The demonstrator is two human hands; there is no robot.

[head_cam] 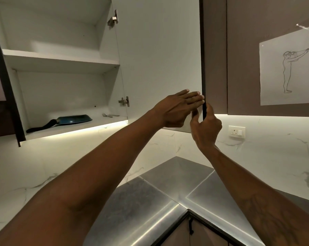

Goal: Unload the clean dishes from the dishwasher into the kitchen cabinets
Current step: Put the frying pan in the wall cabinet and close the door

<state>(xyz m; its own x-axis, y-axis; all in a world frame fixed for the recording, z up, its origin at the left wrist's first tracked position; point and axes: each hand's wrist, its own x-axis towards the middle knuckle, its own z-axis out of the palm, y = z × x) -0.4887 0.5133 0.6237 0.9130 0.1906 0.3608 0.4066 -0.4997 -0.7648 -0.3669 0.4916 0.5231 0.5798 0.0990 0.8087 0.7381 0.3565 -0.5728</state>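
Note:
An upper cabinet [61,59] stands open, with its white door [159,50] swung out to the right. On its bottom shelf lies a blue frying pan [73,119] with a black handle, and beside it a couple of forks [108,115]. My right hand [206,128] pinches the door's free edge near its lower corner, thumb on the inner face. My left hand [176,108] lies flat against the door's inner face, fingers straight and together, holding nothing.
A steel countertop [168,196] wraps the corner below. The marble backsplash carries a wall socket [236,131]. Closed brown cabinets [274,23] hang at the right, with a sheet of paper showing a line drawing [288,71] taped on.

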